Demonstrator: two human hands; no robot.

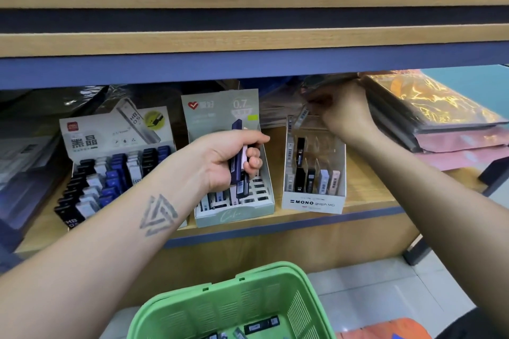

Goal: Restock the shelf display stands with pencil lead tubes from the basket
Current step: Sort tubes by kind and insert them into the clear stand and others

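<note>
My left hand (228,158) grips a bundle of pencil lead tubes (239,162), dark blue, pink and black, above the pale green 0.7 display stand (234,213). My right hand (341,113) reaches under the upper shelf and pinches a clear tube (301,117) over the back row of the white MONO graph MG stand (314,203), which holds several tubes. A green basket (220,305) sits below on the floor with a few dark tubes (260,325) inside.
A third stand (110,170) at the left is packed with black, white and blue tubes. Plastic-wrapped gold and pink packs (432,118) are stacked on the shelf at the right. The blue-edged upper shelf (248,69) hangs low over the stands.
</note>
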